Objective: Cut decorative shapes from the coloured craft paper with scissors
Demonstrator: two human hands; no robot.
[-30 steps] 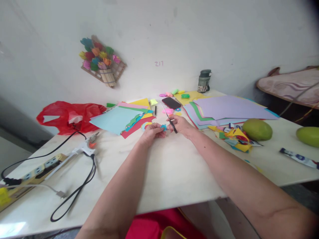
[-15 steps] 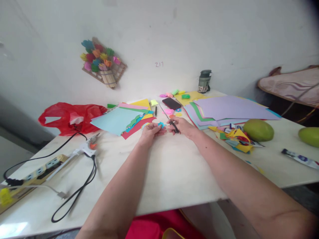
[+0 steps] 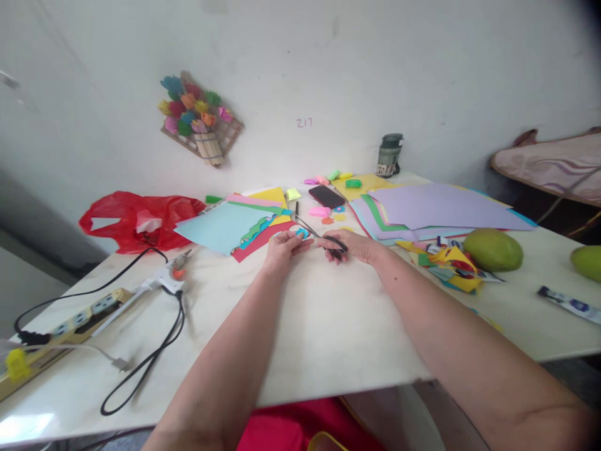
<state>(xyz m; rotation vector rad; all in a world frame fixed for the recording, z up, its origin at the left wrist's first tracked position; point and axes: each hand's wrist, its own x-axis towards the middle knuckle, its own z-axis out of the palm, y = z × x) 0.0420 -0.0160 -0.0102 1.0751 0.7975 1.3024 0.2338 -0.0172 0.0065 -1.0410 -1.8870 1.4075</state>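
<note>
My left hand (image 3: 285,248) pinches a small blue paper cutout (image 3: 302,233) in front of me. Around the black handles of a pair of scissors (image 3: 336,245) my right hand (image 3: 352,243) is closed. The blades point away and to the left, close by the blue cutout; whether they touch it I cannot tell. Just beyond the hands lie small paper shapes, among them an orange one (image 3: 327,220) and a yellow one (image 3: 340,217). Red paper (image 3: 256,243) lies to the left of my left hand.
Coloured sheets (image 3: 220,227) lie left, more sheets (image 3: 432,203) right. A phone (image 3: 327,196) and bottle (image 3: 389,155) are farther back. Paper scraps (image 3: 453,266) and a green fruit (image 3: 493,249) are at right. A glue gun (image 3: 169,275), power strip (image 3: 89,316) and red bag (image 3: 122,216) are at left.
My right hand has turned the scissors, so the blades now slant lower and more to the left, nearer the blue cutout. The whole view has shifted slightly.
</note>
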